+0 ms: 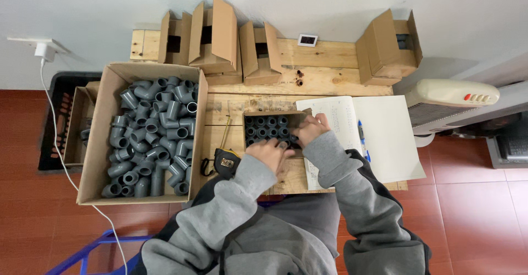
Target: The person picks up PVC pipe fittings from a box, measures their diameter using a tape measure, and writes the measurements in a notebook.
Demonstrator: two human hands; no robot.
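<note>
grey pipe elbows (pixel 151 137), brown cardboard box (pixel 102 122), blue pen (pixel 361 133).

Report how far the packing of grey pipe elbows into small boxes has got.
Done, by the look of it: four small folded cartons stand at the back of the wooden table; their contents are hidden. In hand: the left hand and right hand are at an open small box holding rows of grey fittings, seemingly nearly full. Left: the large carton beside it holds many loose elbows.
</note>
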